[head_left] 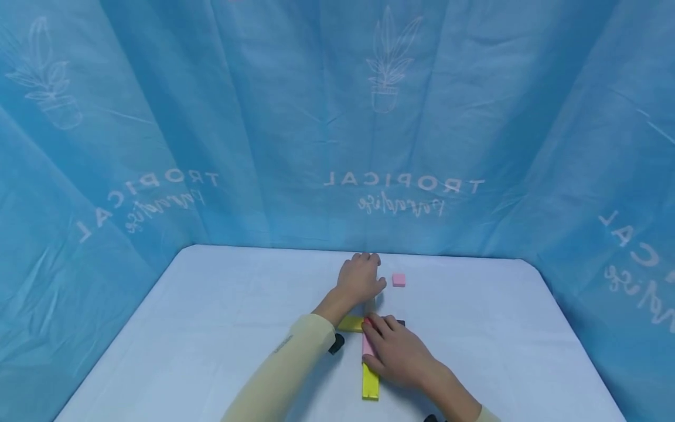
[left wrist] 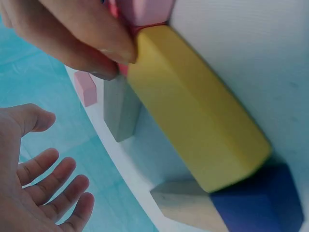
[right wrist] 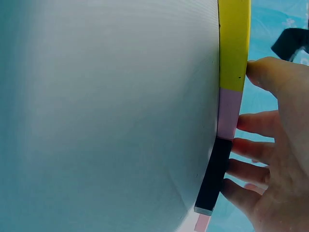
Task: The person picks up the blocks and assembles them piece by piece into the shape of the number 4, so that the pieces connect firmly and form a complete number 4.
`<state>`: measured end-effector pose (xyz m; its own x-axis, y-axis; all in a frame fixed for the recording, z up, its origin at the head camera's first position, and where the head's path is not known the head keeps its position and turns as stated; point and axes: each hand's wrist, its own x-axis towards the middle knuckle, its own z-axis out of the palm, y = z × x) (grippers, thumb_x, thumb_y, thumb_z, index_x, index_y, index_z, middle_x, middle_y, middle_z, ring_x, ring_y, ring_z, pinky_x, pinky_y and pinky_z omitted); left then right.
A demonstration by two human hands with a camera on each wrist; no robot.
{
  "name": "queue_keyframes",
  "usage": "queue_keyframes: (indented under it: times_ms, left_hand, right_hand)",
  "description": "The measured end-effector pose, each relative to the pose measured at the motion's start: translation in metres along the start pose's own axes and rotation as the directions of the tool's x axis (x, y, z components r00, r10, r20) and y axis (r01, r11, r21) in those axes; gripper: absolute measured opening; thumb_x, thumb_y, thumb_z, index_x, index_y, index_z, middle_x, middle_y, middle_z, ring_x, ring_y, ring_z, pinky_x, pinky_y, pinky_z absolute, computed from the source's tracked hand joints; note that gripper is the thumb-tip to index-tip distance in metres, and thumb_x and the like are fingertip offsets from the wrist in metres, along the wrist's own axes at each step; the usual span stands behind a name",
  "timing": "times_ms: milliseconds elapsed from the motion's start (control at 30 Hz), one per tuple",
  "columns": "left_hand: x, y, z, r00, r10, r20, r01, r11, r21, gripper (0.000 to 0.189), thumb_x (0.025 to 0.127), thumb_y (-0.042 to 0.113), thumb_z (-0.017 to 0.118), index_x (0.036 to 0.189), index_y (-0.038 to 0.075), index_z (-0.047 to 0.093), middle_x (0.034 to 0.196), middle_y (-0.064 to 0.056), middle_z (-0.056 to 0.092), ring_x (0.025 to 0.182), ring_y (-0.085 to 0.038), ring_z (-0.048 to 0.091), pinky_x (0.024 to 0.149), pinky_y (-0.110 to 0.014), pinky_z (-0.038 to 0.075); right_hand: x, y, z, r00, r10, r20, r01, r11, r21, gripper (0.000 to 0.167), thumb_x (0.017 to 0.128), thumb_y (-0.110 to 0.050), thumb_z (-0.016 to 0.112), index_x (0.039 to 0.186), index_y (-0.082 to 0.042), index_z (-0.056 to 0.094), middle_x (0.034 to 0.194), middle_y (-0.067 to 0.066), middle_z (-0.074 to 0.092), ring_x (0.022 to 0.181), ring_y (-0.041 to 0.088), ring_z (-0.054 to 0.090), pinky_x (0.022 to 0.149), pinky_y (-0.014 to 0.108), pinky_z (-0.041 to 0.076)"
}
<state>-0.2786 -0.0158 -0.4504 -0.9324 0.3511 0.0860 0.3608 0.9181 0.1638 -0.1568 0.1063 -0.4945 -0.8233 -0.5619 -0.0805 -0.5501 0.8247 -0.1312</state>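
Observation:
My left hand (head_left: 361, 280) is over the far part of the table, fingers spread; in the left wrist view the left palm (left wrist: 29, 174) holds nothing. Just below it stands a grey block (head_left: 370, 306). My right hand (head_left: 401, 351) rests along joined blocks: a yellow block (right wrist: 234, 48), a pink block (right wrist: 228, 113) and a black block (right wrist: 212, 176). Its thumb touches the yellow one, and its fingertips lie along the others. The left wrist view shows two right fingers on a red block (left wrist: 123, 69), beside another yellow block (left wrist: 198, 111). The red block is mostly hidden.
A loose pink block (head_left: 398, 280) lies right of my left hand. At the second yellow block's end are a blue block (left wrist: 260, 203) and a tan block (left wrist: 190, 203). White cloth (head_left: 211, 328) covers the table; blue curtains (head_left: 295, 117) surround it.

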Motion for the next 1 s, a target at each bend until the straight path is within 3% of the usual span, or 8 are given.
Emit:
queue_keyframes:
  times_ms: [200, 433, 733, 1000]
  left_hand:
    - [0.010, 0.005, 0.001, 0.999, 0.041, 0.012, -0.041, 0.999, 0.004, 0.041, 0.089, 0.044, 0.062, 0.120, 0.017, 0.058, 0.112, -0.001, 0.059, 0.103, -0.018, 0.055, 0.087, -0.036, 0.049]
    - [0.016, 0.012, 0.006, 0.998, 0.044, 0.045, -0.042, 0.998, -0.045, 0.043, 0.087, 0.040, 0.066, 0.122, 0.016, 0.059, 0.109, 0.000, 0.060, 0.100, -0.017, 0.055, 0.087, -0.036, 0.048]
    - [0.023, 0.024, 0.011, 0.995, 0.073, 0.069, -0.071, 0.997, -0.033, 0.042, 0.088, 0.037, 0.066, 0.124, 0.015, 0.059, 0.112, -0.001, 0.060, 0.100, -0.018, 0.053, 0.089, -0.036, 0.047]
    - [0.027, 0.030, 0.018, 0.989, 0.125, 0.082, -0.130, 0.990, 0.061, 0.045, 0.088, 0.041, 0.067, 0.124, 0.016, 0.058, 0.113, 0.000, 0.060, 0.101, -0.018, 0.053, 0.086, -0.036, 0.048]
  right_hand:
    - [0.003, 0.002, 0.001, 1.000, -0.004, 0.001, 0.004, 1.000, 0.001, 0.072, 0.092, -0.062, 0.046, 0.149, -0.020, 0.036, 0.154, 0.001, 0.031, 0.129, 0.022, 0.037, 0.103, 0.043, 0.039]
    - [0.001, 0.002, 0.002, 1.000, -0.015, 0.008, 0.015, 1.000, 0.017, 0.071, 0.093, -0.060, 0.047, 0.149, -0.018, 0.037, 0.153, 0.002, 0.032, 0.125, 0.022, 0.038, 0.101, 0.042, 0.041]
    - [-0.001, 0.004, 0.002, 1.000, -0.012, 0.005, 0.012, 1.000, 0.008, 0.071, 0.093, -0.060, 0.046, 0.150, -0.018, 0.036, 0.153, 0.001, 0.031, 0.125, 0.021, 0.037, 0.102, 0.040, 0.040]
    - [-0.002, 0.002, 0.001, 0.998, -0.040, -0.038, 0.040, 0.999, 0.012, 0.066, 0.094, -0.056, 0.047, 0.146, -0.015, 0.042, 0.149, 0.003, 0.037, 0.123, 0.022, 0.038, 0.101, 0.041, 0.040]
